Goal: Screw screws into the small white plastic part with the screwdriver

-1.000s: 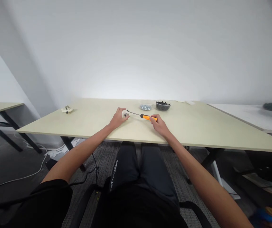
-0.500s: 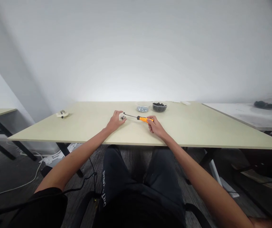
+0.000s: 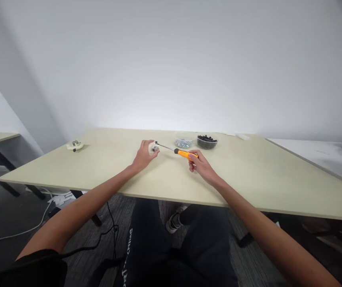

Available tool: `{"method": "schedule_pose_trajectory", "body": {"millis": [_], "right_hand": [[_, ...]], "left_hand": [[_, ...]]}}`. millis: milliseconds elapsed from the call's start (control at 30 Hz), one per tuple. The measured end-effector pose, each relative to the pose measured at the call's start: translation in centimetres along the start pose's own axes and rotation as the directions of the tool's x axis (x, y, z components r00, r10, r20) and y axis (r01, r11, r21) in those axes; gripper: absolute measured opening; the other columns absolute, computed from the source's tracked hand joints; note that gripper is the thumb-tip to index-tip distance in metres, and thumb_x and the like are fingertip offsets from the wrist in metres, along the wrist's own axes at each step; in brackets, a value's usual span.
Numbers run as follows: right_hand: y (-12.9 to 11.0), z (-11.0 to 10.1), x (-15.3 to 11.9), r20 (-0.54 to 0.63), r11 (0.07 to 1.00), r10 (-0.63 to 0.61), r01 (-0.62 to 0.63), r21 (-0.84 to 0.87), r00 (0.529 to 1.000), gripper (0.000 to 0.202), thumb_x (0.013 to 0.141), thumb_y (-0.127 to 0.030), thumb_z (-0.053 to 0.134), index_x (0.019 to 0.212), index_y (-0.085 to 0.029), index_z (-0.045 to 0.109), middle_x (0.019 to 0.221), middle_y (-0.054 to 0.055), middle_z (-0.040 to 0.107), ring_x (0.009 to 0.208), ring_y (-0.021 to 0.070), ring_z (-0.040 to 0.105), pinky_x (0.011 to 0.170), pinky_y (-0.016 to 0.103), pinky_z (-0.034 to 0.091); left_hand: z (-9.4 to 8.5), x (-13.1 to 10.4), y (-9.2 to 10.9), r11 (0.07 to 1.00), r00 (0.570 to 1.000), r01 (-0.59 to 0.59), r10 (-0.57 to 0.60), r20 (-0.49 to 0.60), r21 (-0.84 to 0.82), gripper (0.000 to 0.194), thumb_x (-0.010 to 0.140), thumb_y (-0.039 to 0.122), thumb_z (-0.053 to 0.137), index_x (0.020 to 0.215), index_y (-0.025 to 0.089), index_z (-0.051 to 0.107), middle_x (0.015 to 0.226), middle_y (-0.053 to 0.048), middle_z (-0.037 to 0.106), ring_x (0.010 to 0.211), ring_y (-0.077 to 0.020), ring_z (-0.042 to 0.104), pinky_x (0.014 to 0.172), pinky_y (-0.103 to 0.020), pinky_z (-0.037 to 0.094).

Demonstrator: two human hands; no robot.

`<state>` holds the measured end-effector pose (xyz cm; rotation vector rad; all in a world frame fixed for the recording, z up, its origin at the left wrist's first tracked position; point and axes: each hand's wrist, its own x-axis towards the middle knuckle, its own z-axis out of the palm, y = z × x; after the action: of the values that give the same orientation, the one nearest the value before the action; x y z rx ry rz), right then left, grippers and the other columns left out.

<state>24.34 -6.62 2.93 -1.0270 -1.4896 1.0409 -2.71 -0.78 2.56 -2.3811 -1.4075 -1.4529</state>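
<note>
Held in the fingers of my left hand (image 3: 141, 157), above the table, is a small cream-coloured plastic part (image 3: 152, 148) with a shiny metal piece in it. My right hand (image 3: 203, 166) is wrapped round the orange handle of a screwdriver (image 3: 184, 154). The thin shaft points left, its end at the upper edge of the cream part. A small black piece (image 3: 156, 142) shows at that end; whether the tip sits in it I cannot tell. My left fingers hide the far side of the part.
Behind my hands stand a clear tub of silvery screws (image 3: 182, 143) and a clear bowl of black pieces (image 3: 207, 142). Another cream part (image 3: 75, 146) lies at the table's left. A white table (image 3: 314, 153) adjoins on the right. Cables hang below the table (image 3: 105, 175).
My view has shifted, so the table and bowls look nearer. Both hands keep their holds, and the screwdriver end stays at the cream part. A shoe now shows under the table.
</note>
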Motion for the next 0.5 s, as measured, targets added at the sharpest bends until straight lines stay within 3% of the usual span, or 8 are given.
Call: {"method": "schedule_pose_trajectory", "body": {"millis": [233,500], "right_hand": [[0.1,-0.6,3.3,-0.031,0.981,0.153,-0.148,0.128,0.988,0.031,0.083,-0.049,0.06,0.095,-0.022,0.05,0.069,-0.004,0.05,0.053,0.0101,0.046,0.052,0.026,0.039],[2.1,-0.3,3.3,-0.041,0.94,0.26,-0.244,0.238,0.965,0.036,0.081,-0.054,0.062,0.093,-0.022,0.05,0.064,-0.005,0.048,0.052,0.0105,0.045,0.05,0.025,0.035]], "left_hand": [[1.0,0.8,-1.8,0.998,0.997,0.068,-0.068,0.041,-0.007,0.046,0.085,0.039,0.062,0.125,0.022,0.048,0.119,-0.007,0.051,0.115,-0.0206,0.053,0.101,-0.034,0.043],[2.2,0.0,-2.7,0.998,0.997,0.053,-0.052,0.051,-0.018,0.046,0.084,0.036,0.063,0.125,0.023,0.047,0.119,-0.007,0.052,0.112,-0.0201,0.055,0.098,-0.034,0.046]]}}
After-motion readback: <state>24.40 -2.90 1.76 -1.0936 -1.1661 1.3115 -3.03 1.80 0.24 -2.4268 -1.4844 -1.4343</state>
